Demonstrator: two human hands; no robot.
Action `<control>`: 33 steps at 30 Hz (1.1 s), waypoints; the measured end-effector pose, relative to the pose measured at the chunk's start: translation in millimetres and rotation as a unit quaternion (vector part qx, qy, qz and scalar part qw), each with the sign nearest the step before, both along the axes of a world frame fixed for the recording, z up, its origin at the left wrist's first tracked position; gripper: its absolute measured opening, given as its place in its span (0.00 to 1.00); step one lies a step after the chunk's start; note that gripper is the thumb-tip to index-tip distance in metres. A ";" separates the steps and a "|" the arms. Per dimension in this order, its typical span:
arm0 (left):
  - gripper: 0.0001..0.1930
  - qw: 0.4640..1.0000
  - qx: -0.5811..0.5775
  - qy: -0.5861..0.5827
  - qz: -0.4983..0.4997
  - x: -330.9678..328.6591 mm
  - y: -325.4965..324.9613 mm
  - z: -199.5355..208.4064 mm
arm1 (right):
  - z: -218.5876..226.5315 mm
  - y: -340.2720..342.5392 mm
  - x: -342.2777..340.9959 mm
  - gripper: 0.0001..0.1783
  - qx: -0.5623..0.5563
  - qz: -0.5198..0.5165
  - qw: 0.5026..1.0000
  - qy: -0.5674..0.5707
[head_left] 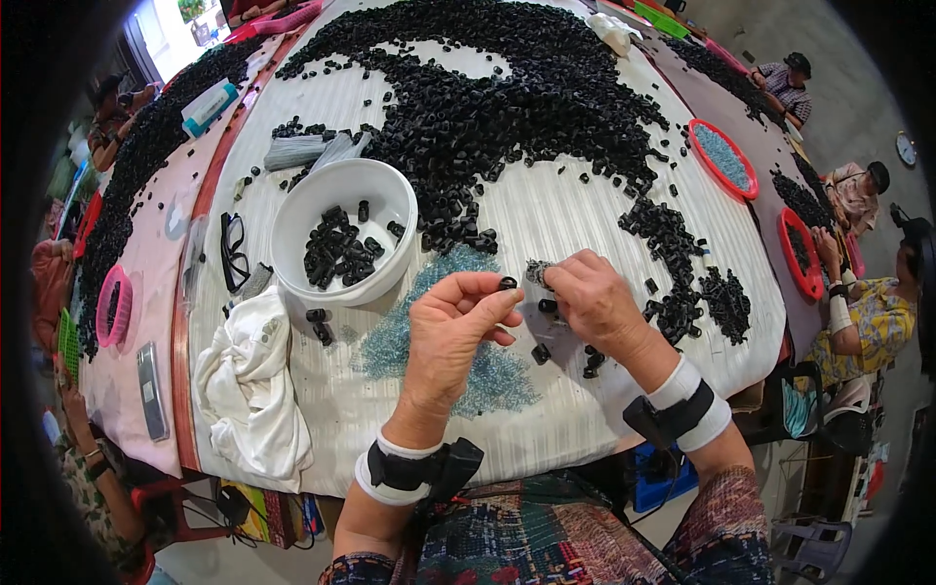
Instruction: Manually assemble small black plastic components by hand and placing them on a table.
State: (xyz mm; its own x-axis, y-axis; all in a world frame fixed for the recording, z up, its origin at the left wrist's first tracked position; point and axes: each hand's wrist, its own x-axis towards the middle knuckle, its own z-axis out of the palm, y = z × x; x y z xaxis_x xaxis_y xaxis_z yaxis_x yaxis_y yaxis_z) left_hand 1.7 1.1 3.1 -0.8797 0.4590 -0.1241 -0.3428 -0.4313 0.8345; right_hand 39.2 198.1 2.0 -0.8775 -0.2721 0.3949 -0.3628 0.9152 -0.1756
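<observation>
My left hand (pixel 450 327) is closed in a pinch on a small black cylindrical cap (pixel 508 283), raised over the table. Close beside it on the right, my right hand (pixel 597 304) has its fingers curled round a small grey, speckled bundle (pixel 537 271), whose exact kind I cannot make out. Between and below my hands lie a few more black caps (pixel 541 353). A spread of small pale-blue, translucent pieces (pixel 497 382) reaches beneath my left hand. To the left stands a white bowl (pixel 283 239) with several black caps inside.
A large heap of black caps (pixel 507 107) covers the table's far half. Left of me are a bunched white cloth (pixel 252 390), eyeglasses (pixel 234 253) and grey bundles (pixel 297 151). A red basket (pixel 749 185) of pale-blue pieces sits right. Other people work at neighbouring tables.
</observation>
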 end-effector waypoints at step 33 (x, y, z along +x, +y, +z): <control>0.08 0.991 -0.088 0.092 -0.034 11.0 3.1 0.8 | 42.4 -40.8 22.8 0.07 -0.190 -0.005 0.980 0.053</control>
State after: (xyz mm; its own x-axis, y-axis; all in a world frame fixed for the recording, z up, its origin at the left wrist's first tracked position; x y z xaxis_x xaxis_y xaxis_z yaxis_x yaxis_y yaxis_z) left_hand 12.7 4.2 3.9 -0.8630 0.5029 -0.0477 -0.2013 -0.2557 0.9456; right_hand 61.9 157.2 44.4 -0.8284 -0.0795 0.5545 -0.3882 0.7951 -0.4660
